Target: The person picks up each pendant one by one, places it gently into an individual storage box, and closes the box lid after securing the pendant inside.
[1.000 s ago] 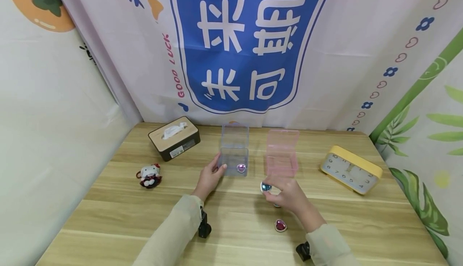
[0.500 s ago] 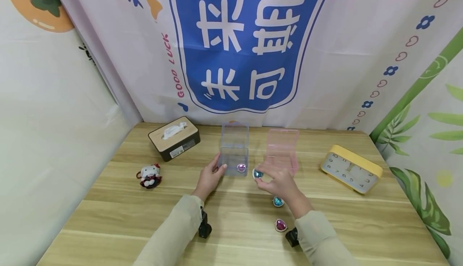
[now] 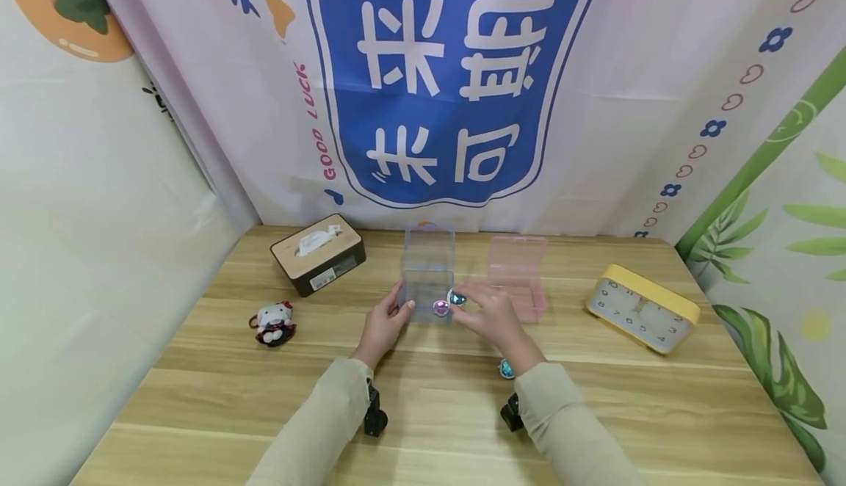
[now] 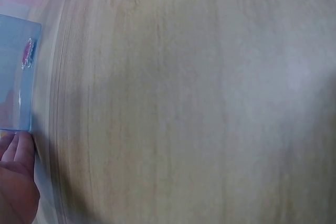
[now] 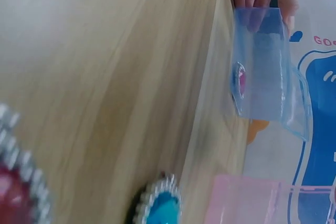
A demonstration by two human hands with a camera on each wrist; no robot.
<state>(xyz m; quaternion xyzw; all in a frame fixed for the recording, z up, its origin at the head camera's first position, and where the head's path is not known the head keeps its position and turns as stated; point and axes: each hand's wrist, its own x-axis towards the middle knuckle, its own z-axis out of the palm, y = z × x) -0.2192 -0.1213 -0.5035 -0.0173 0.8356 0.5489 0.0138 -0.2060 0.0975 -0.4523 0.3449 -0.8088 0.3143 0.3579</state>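
Observation:
My left hand [image 3: 383,324] grips the left side of a clear blue plastic box [image 3: 418,284], whose lid stands raised at the back. The right wrist view shows that thumb and fingers on either side of the box's wall. Inside, near the front, lies a purple gem [image 3: 440,308] with a silvery rim. My right hand [image 3: 492,316] pinches a blue gem [image 3: 457,299] between thumb and fingers, at the box's right edge beside the purple one. A second blue gem [image 3: 507,368] lies on the table under my right forearm. Close in the right wrist view is a red gem [image 5: 16,198].
Right of the blue box stands an open pink plastic box [image 3: 518,255], partly behind my right hand. A yellow clock [image 3: 641,313] sits farther right. At the left are a tissue box [image 3: 320,255] and a small doll [image 3: 274,323]. A printed cloth [image 3: 595,163] hangs behind the table.
My right hand has carried the blue gem left and away from me to the blue box. My left hand has stayed on the box. My right arm now covers the red gem in the head view.

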